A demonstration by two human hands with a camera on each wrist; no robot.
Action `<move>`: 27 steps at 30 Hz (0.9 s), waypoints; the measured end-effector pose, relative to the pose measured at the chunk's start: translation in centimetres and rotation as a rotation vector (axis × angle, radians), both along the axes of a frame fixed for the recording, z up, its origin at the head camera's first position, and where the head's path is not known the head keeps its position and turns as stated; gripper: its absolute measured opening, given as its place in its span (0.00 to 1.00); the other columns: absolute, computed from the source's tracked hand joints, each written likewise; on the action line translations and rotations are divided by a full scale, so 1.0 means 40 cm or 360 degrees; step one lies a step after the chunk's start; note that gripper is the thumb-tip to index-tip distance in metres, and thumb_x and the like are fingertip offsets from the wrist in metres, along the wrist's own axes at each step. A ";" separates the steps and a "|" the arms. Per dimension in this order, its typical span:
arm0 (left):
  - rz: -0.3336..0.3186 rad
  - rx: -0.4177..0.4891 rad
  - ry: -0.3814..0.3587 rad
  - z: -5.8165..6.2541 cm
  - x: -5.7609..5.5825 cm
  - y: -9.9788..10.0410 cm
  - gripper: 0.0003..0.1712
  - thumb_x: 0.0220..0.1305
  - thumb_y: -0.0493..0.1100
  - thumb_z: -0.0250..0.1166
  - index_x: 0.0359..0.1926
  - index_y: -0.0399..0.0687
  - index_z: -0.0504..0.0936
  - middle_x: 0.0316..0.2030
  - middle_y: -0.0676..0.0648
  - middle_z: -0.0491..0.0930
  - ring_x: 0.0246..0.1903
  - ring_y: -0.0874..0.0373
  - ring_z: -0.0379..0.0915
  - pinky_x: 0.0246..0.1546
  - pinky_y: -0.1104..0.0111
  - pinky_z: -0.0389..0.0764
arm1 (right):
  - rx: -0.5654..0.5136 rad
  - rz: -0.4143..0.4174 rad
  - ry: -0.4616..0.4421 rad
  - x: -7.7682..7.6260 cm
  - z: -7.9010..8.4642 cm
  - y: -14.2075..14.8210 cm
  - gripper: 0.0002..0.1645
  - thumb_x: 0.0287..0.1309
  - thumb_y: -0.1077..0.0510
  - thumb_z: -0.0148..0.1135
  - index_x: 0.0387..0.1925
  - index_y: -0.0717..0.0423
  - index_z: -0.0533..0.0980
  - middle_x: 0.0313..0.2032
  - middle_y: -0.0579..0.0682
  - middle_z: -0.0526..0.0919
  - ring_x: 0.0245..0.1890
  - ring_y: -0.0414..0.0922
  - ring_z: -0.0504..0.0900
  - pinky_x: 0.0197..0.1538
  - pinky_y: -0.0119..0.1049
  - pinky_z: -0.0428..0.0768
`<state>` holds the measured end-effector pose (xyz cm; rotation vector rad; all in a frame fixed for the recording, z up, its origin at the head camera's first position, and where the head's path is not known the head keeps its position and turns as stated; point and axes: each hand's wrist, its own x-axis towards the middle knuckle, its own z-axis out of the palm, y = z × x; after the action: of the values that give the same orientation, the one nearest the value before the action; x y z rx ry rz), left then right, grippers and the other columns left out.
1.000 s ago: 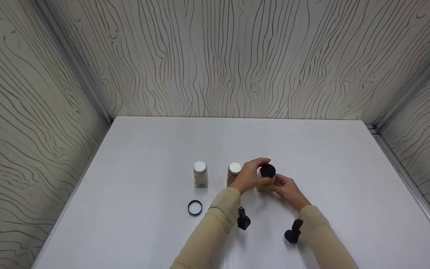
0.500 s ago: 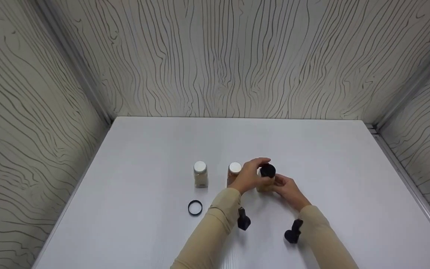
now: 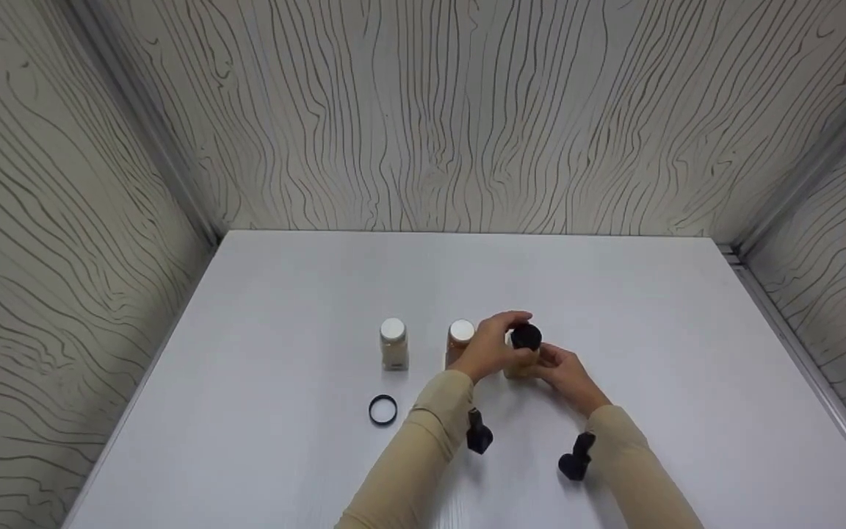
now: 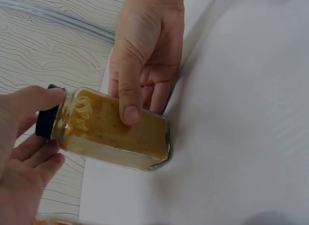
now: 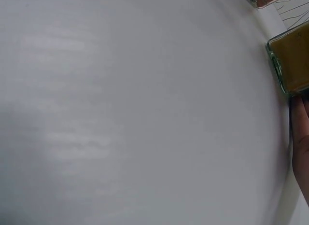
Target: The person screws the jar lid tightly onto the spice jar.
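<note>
A square glass spice jar (image 4: 116, 126) with yellow-brown powder stands on the white table. Its black lid (image 3: 526, 336) is on the neck. My left hand (image 3: 495, 347) grips the lid, thumb on the near side and fingers behind it. With my right hand (image 3: 568, 375) I hold the jar's body from the right; in the left wrist view the thumb (image 4: 130, 94) presses along its face. Just left of my left hand is a jar of reddish-brown powder (image 3: 455, 351) with a white top, partly covered by the hand.
A white-topped jar of pale powder (image 3: 395, 353) stands further left. In front of it a black ring-shaped lid (image 3: 383, 410) lies on the table (image 3: 261, 411). Patterned panels (image 3: 423, 117) close off the back and sides.
</note>
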<state>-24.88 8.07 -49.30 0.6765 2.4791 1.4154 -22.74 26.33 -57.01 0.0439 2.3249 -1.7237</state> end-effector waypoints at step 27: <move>0.0019 -0.0004 0.0014 -0.005 -0.004 0.000 0.35 0.53 0.39 0.71 0.64 0.46 0.72 0.60 0.45 0.76 0.62 0.56 0.72 0.67 0.68 0.72 | -0.0003 0.0004 0.0010 -0.009 -0.012 0.006 0.37 0.51 0.50 0.71 0.63 0.52 0.71 0.64 0.52 0.75 0.69 0.50 0.69 0.72 0.47 0.66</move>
<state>-25.04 8.09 -49.52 0.6705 2.4955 1.4158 -23.08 26.59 -57.51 0.0353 2.3270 -1.7271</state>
